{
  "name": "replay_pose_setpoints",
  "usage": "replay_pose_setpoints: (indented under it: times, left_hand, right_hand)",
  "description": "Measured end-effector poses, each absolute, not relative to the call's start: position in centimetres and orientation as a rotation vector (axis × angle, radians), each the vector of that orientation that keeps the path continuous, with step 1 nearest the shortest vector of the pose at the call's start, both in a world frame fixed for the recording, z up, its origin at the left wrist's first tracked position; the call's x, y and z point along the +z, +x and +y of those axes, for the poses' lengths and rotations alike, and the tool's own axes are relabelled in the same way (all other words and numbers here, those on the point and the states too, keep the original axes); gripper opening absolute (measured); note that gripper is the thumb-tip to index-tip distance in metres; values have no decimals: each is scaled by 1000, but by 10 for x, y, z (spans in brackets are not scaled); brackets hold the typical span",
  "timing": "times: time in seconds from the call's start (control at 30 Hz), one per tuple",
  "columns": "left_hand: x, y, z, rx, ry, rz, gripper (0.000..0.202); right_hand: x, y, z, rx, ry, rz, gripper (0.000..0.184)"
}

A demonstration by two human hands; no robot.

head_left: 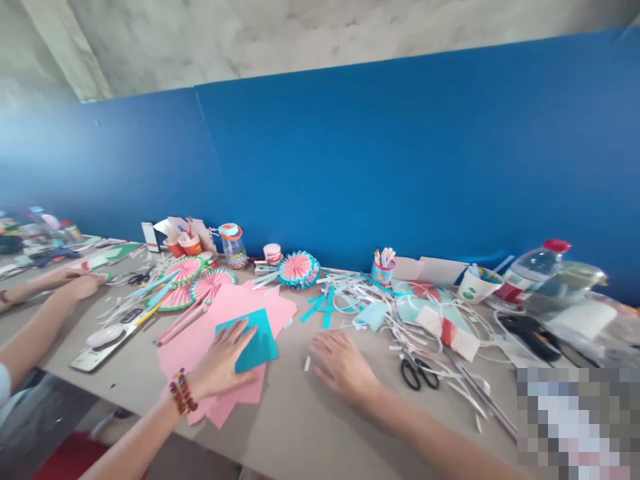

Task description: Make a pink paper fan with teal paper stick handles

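My left hand (226, 357), with a beaded bracelet at the wrist, rests with fingers spread on a square of teal paper (263, 337). Beneath that square lie overlapping pink paper sheets (187, 353). To their right, my right hand (345, 367) lies palm down on the table (295, 427), holding nothing that I can see; its fingertips are slightly blurred. A small white paper scrap (307, 364) is just left of those fingers. Black-handled scissors (419, 373) lie to the right of this hand, beside a heap of white and teal paper strips (350, 290).
Folded paper rosettes (299, 269) and a jar with an orange lid (233, 247) stand near the blue partition (350, 167). A pen cup (383, 272), a white cup (477, 285) and a red-capped bottle (533, 270) are at the back right. A co-worker's hands (80, 285) work at the left.
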State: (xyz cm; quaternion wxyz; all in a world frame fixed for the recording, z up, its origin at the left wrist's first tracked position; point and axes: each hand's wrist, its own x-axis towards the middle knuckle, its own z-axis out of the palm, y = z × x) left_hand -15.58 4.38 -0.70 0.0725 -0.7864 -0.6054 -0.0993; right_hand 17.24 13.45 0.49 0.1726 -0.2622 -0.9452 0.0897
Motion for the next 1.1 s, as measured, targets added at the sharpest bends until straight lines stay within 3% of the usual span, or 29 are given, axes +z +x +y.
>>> replay_pose_setpoints:
  times: [0.2,0.33,0.43,0.53,0.6,0.7,0.9,1.1]
  left_hand:
    - [-11,-165,31,-245,-2372,-1723,39]
    - [-3,-155,29,-376,-2359,-1695,31]
    - [8,-142,30,-513,-2284,-1717,30]
    - [25,-115,39,-546,-2416,-1555,33]
    - [33,-95,49,-442,-2572,-1403,38]
    - [32,-85,59,-303,-2659,-1333,57]
    - [-17,-139,31,-387,-2253,-1805,84]
    - [-38,-159,8,-238,-2257,-1831,71]
  right_hand:
    - [2,119,117,452,-540,-2773,53]
    - [5,112,118,546,-552,-2706,49]
    - [5,115,117,1083,-668,-2411,51]
    - [7,116,121,1784,-862,-1645,53]
    - [8,120,127,1921,-915,-1288,52]
    - [5,139,143,1840,-931,-1243,61]
    - [-7,203,175,1455,-1063,-1498,66]
    - [31,191,214,1418,-999,-1452,52]
